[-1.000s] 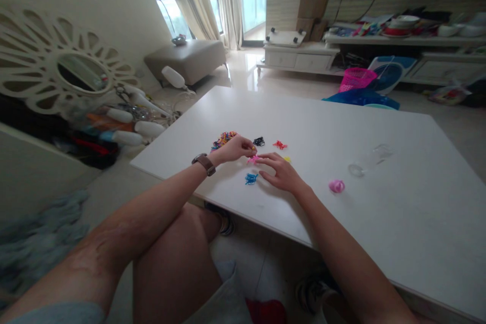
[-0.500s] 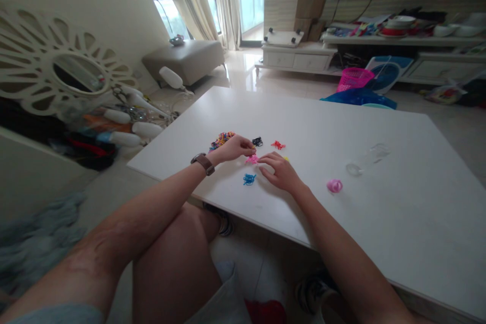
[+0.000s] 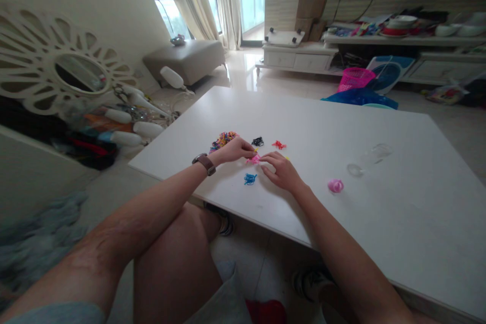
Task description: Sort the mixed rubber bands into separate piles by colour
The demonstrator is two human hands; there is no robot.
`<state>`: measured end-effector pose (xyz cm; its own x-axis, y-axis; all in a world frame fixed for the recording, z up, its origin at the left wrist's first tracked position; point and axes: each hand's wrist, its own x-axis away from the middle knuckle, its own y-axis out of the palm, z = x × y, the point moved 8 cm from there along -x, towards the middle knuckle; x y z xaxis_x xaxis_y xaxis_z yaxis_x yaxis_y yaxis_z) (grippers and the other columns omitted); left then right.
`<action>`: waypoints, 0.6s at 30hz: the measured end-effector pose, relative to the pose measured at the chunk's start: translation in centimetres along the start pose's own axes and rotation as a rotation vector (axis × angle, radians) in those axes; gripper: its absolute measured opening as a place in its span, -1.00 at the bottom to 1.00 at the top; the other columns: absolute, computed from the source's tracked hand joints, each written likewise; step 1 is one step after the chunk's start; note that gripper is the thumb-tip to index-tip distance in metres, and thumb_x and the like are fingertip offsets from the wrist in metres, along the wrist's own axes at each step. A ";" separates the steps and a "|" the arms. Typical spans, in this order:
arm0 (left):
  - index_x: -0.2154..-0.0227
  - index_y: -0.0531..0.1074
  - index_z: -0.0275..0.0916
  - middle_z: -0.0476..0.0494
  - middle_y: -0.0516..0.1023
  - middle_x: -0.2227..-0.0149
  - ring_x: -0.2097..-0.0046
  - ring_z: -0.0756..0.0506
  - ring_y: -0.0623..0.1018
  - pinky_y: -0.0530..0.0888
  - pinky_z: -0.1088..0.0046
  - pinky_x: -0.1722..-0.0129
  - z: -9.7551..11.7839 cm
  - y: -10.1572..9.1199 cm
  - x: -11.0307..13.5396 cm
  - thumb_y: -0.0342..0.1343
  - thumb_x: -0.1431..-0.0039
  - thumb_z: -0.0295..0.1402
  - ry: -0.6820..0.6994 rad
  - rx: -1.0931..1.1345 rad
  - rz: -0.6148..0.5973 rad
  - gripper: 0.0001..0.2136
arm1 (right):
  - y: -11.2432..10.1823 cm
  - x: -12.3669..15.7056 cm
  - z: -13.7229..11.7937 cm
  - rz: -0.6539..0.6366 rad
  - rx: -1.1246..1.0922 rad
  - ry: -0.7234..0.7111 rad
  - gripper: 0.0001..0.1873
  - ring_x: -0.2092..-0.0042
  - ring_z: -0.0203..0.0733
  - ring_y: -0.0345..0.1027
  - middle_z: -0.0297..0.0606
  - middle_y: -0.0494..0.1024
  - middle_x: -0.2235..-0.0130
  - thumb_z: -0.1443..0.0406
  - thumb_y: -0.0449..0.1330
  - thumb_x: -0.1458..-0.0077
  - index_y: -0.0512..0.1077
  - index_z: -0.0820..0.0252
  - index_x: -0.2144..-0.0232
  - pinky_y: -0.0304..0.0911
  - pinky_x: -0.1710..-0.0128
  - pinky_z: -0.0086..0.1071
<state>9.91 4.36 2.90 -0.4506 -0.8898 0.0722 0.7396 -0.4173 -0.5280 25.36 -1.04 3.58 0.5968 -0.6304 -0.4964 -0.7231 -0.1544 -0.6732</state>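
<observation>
My left hand (image 3: 240, 150), with a brown watch on its wrist, is closed in a pinch above a small pile of pink rubber bands (image 3: 252, 160). A bit of a yellow rubber band (image 3: 255, 150) shows at its fingertips. My right hand (image 3: 280, 169) rests on the right side of the pink pile, thumb and fingers apart, fingertips at its edge. Blue rubber bands (image 3: 250, 179) lie nearer to me, black ones (image 3: 257, 141) and red ones (image 3: 279, 145) farther off. Yellow bands (image 3: 287, 158) are mostly hidden behind my right hand. A mixed multicoloured heap (image 3: 224, 140) sits behind my left wrist.
On the white table (image 3: 379, 233), to the right, are a pink round object (image 3: 335, 186) and a clear plastic container (image 3: 380, 153) lying near a clear ring-shaped piece (image 3: 355, 169). Beyond the table stand a pink basket (image 3: 356, 79) and a low TV cabinet (image 3: 299, 59).
The yellow band at my left fingertips shows more plainly now. Both hands have barely moved, and the piles look the same.
</observation>
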 end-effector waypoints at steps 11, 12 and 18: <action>0.42 0.65 -0.36 -0.10 0.58 0.52 0.48 0.01 0.40 0.27 0.50 0.46 0.4 0.0 -0.2 0.27 -0.06 -0.27 0.052 -0.131 -0.044 -0.78 | 0.1 0.0 0.6 0.010 0.000 0.026 -0.76 0.00 -0.02 0.42 -0.15 0.58 0.07 0.33 0.14 -0.28 0.50 0.10 0.04 0.37 -0.03 -0.09; 0.42 0.65 -0.36 -0.11 0.58 0.51 0.48 0.01 0.41 0.27 0.50 0.46 0.5 0.0 -0.2 0.26 -0.05 -0.27 0.058 -0.146 -0.048 -0.79 | 0.1 0.0 0.6 0.015 -0.006 0.031 -0.75 0.00 -0.02 0.43 -0.14 0.58 0.07 0.32 0.14 -0.28 0.49 0.10 0.03 0.37 -0.03 -0.09; 0.42 0.64 -0.37 -0.13 0.59 0.52 0.48 0.00 0.43 0.31 0.51 0.46 0.8 0.4 -0.2 0.25 -0.04 -0.30 0.076 -0.156 -0.059 -0.80 | -0.1 -0.1 0.4 0.063 -0.075 0.024 -0.72 -0.03 -0.04 0.43 -0.13 0.57 0.01 0.31 0.15 -0.27 0.48 0.10 -0.01 0.36 -0.08 -0.11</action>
<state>10.72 4.26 3.34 -0.5316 -0.8458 0.0452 0.6273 -0.4291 -0.6500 25.57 -0.65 3.48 0.5412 -0.6588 -0.5225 -0.7837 -0.1700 -0.5974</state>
